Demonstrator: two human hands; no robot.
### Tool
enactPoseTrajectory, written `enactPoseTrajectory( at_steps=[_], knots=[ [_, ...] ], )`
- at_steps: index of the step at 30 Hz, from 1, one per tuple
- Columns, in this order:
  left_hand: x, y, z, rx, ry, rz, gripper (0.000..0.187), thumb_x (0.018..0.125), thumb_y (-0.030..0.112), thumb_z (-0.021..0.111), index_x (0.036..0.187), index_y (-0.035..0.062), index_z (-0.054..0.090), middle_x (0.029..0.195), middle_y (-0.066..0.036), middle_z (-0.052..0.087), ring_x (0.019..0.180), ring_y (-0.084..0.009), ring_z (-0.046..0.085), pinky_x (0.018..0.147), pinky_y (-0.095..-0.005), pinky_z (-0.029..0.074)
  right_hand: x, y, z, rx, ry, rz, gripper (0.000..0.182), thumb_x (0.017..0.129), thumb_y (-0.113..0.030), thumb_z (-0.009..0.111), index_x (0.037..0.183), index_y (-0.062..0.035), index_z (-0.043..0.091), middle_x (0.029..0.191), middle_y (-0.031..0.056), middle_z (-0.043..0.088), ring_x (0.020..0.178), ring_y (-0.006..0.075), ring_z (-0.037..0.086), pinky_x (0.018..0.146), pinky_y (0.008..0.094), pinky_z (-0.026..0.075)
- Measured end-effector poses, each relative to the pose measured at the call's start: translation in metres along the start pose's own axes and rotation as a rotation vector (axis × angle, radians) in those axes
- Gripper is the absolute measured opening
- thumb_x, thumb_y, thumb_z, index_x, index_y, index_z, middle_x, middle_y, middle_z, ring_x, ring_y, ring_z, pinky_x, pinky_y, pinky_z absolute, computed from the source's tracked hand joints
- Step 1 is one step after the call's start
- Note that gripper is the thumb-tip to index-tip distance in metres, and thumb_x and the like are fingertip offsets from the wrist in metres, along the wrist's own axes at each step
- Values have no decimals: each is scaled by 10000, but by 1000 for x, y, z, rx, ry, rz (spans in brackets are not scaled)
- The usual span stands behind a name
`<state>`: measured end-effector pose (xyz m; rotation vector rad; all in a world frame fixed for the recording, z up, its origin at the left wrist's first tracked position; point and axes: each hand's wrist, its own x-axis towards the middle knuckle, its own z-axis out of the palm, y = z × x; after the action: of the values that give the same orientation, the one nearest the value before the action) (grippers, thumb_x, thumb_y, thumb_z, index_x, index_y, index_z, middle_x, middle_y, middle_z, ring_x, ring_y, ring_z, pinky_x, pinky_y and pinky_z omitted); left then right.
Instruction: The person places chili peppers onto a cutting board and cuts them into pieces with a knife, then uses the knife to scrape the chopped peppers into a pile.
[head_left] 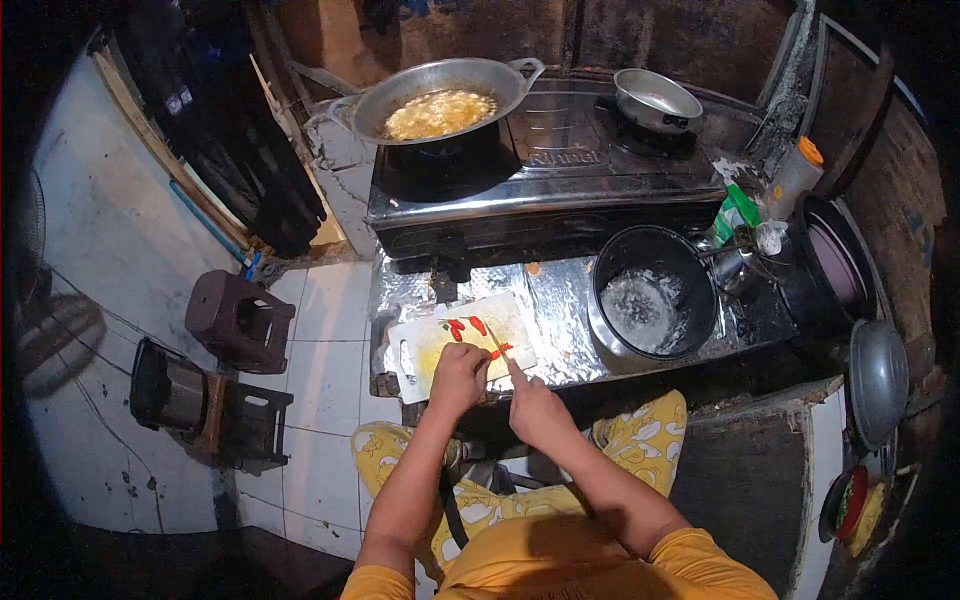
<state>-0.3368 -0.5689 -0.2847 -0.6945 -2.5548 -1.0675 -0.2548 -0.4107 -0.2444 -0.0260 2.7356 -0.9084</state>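
Observation:
My right hand [540,412] is wrapped round the handle of a knife [497,341], its blade slanting up and left over a white cutting board [412,338]. My left hand [458,380] has its fingers pinched on a red chilli [502,350] beside the blade; part of the chilli is hidden by fingers and knife. Further up the board lie more red chilli pieces [457,328] and another red chilli [477,325]. The board is stained yellow and rests on a foil-covered ledge.
A gas stove [560,185] stands behind the board, bearing a wide wok [360,105] of bubbling oil and food and a small pot [650,95]. A black pot [655,240] with whitish residue sits to the right. Dark plastic stools [240,310] are on the left floor.

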Motion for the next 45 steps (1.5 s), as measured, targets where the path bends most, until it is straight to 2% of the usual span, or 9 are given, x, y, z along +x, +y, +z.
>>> enactPoseTrajectory(
  at_steps=[3, 16, 22, 25, 27, 34, 37, 43, 45],
  knots=[
    [2, 3, 1, 11, 15, -7, 83, 770, 42, 729, 853, 43, 722, 823, -125, 656, 841, -325, 605, 765, -414, 509, -9, -10, -14, -66, 7, -7, 597, 902, -88, 499, 1464, 24, 333, 1006, 353, 577, 817, 472, 650, 733, 515, 552],
    [3, -1, 5, -2, -15, -19, 82, 765, 31, 724, 846, 30, 720, 836, -136, 661, 856, -329, 605, 772, -413, 506, -8, 16, 33, -89, 67, 11, 635, 915, -123, 522, 1508, -60, 302, 1028, 281, 565, 779, 458, 656, 697, 509, 565],
    [3, -1, 4, -8, -9, -15, 85, 766, 24, 720, 851, 25, 719, 827, -137, 662, 845, -333, 605, 767, -411, 505, -4, 16, 35, -36, 169, -31, 622, 924, -131, 519, 1510, -96, 314, 1022, 286, 563, 754, 467, 645, 696, 527, 558],
    [3, 1, 3, 2, -4, -4, 85, 767, 24, 723, 852, 23, 719, 823, -136, 660, 837, -332, 605, 762, -410, 508, -1, 4, 13, -27, 111, 19, 604, 926, -131, 508, 1498, -63, 326, 1009, 300, 572, 775, 476, 644, 723, 534, 552],
    [3, 3, 3, 5, -4, -28, 88, 766, 30, 731, 853, 26, 720, 816, -130, 658, 834, -327, 604, 763, -408, 508, -1, -3, -6, 2, 12, 5, 648, 882, -52, 474, 1498, -2, 277, 1044, 351, 561, 877, 516, 642, 804, 545, 536],
    [2, 0, 7, 15, 11, -25, 88, 764, 39, 739, 850, 32, 723, 810, -124, 655, 834, -325, 603, 767, -407, 504, -11, -11, -4, -76, 24, 34, 628, 889, -88, 503, 1484, -3, 321, 991, 343, 582, 819, 488, 648, 748, 523, 553],
    [3, -1, 8, 23, 22, -10, 105, 760, 49, 745, 863, 51, 721, 826, -110, 670, 836, -312, 608, 765, -406, 497, -11, -11, -2, -4, -66, 68, 710, 864, -36, 496, 1518, -10, 222, 1107, 380, 537, 915, 534, 635, 810, 545, 537],
    [4, 0, 8, 22, 8, -28, 105, 760, 44, 736, 865, 51, 729, 837, -115, 679, 844, -316, 612, 771, -407, 499, -3, 12, 32, -21, 29, 23, 677, 899, -61, 468, 1531, -74, 224, 1108, 357, 538, 875, 528, 639, 789, 556, 541],
    [2, -1, 7, 5, 7, -18, 103, 762, 47, 737, 864, 56, 734, 835, -118, 678, 840, -317, 611, 766, -409, 500, 0, 14, 37, -17, 140, -2, 631, 919, -134, 520, 1510, -77, 304, 1013, 307, 578, 774, 477, 648, 703, 526, 556]
  ],
)
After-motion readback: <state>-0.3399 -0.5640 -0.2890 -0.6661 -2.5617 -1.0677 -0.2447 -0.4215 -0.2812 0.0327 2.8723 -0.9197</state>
